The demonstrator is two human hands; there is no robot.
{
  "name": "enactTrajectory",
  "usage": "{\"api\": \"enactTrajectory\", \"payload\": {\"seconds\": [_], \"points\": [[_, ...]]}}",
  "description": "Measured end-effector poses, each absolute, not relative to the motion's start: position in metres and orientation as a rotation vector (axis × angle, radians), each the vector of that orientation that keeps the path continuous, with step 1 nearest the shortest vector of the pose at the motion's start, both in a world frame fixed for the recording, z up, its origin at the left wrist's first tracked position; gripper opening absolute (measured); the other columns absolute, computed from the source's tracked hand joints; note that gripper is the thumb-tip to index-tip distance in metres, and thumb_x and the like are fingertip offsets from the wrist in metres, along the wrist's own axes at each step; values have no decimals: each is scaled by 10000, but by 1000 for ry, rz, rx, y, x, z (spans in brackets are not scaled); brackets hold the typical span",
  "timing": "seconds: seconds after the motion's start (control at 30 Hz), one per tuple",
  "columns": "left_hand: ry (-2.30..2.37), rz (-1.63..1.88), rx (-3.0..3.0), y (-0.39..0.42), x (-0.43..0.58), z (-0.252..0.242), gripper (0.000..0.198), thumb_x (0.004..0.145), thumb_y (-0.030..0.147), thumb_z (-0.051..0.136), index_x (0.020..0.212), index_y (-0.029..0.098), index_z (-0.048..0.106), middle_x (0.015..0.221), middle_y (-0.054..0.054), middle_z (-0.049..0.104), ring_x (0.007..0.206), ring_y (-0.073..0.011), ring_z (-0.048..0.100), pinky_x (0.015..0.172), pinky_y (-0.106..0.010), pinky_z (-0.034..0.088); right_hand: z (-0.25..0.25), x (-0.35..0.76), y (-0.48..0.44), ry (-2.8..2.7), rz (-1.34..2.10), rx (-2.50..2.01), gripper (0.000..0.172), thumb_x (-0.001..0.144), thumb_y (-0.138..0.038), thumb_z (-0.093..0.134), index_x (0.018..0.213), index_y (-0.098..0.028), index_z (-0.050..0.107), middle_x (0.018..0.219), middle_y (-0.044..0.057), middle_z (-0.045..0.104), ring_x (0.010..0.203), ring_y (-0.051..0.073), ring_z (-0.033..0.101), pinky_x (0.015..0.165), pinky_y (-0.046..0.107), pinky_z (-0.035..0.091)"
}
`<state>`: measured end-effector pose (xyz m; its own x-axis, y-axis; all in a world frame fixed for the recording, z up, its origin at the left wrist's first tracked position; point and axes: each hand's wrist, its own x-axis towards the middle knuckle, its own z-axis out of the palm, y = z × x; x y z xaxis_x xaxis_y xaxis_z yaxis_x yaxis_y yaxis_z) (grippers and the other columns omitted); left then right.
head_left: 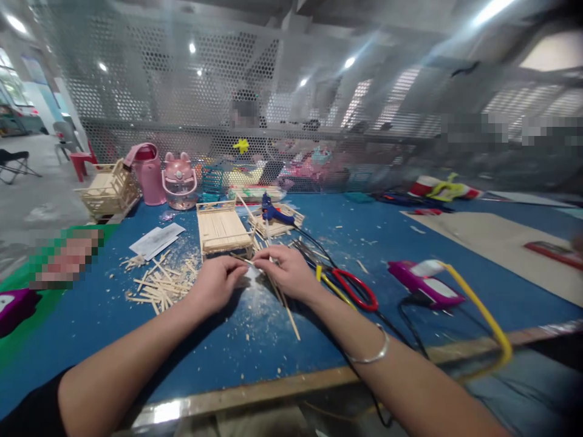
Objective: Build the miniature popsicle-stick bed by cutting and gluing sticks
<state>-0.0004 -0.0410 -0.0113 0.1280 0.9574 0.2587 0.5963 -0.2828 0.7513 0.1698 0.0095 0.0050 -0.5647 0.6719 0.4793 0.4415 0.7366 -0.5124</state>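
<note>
At the middle of the blue table, my left hand (221,280) and my right hand (285,272) meet almost fingertip to fingertip. Both are closed in a pinch on a thin wooden stick (242,260), mostly covered by the fingers. Just beyond them stands a small bed-shaped model (222,227) built of pale sticks. Longer loose sticks (291,318) lie beneath my right hand. A heap of short stick pieces (166,282) is left of my left hand. Behind my right hand, a blue glue gun (276,212) rests over another flat stick piece (285,226).
Red-handled scissors (355,290) and a black cable lie right of my right forearm. Further right is a purple-and-white device (428,282) near a yellow tube (487,309). A pink bottle (180,182), a pink flask (149,176) and another stick model (109,189) stand at the back left.
</note>
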Motion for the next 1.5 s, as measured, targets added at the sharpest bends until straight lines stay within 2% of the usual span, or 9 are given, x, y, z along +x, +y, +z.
{"api": "enactTrajectory", "payload": {"seconds": [0.1, 0.27, 0.47, 0.63, 1.03, 1.17, 1.5], "points": [[1673, 797, 2251, -38, -3, -13, 218, 823, 187, 501, 931, 165, 689, 852, -71, 609, 799, -179, 566, 738, -281, 433, 3, 172, 14, -2444, 282, -959, 106, 799, -168, 578, 739, -170, 665, 759, 26, 674, 741, 145, 563, 709, 278, 349], [1727, 435, 2408, -36, 2, -15, 221, 862, 255, 469, 891, 206, 682, 820, -48, 570, 774, -185, 586, 703, -281, 437, -2, 168, 14, -2655, 54, -1011, 108, 817, -221, 579, 778, -186, 673, 802, 22, 677, 822, 176, 537, 738, 323, 254], [1825, 366, 2394, -36, 7, -16, 209, 855, 260, 480, 844, 182, 673, 827, -64, 595, 790, -207, 608, 709, -292, 439, -3, 158, 14, -2706, -93, -1040, 149, 839, -238, 543, 798, -183, 675, 814, 39, 687, 826, 183, 518, 711, 329, 206], [1834, 337, 2378, -35, 7, -14, 240, 859, 264, 467, 830, 179, 690, 800, -75, 603, 765, -216, 614, 689, -300, 445, -4, 157, 5, -2780, -231, -972, 182, 822, -175, 507, 712, -162, 652, 770, 48, 680, 796, 180, 505, 708, 337, 199], [1768, 277, 2389, -33, 2, -10, 209, 833, 229, 491, 810, 179, 692, 809, -85, 613, 793, -221, 619, 718, -302, 449, -5, 152, 7, -2772, -191, -1083, 178, 812, -173, 509, 710, -164, 655, 762, 55, 672, 773, 177, 533, 675, 321, 196], [1769, 273, 2394, -32, 1, -11, 210, 832, 235, 487, 813, 189, 691, 810, -82, 615, 787, -218, 619, 707, -298, 451, -8, 151, 7, -2717, -132, -1159, 180, 826, -187, 517, 727, -146, 662, 769, 68, 665, 788, 178, 539, 677, 309, 225], [1772, 258, 2413, -32, 2, -9, 203, 828, 241, 500, 829, 191, 696, 820, -89, 633, 799, -224, 618, 714, -296, 446, -15, 155, 10, -2686, -7, -1027, 129, 806, -159, 567, 733, -130, 669, 713, 63, 638, 715, 157, 528, 671, 271, 318]]}}
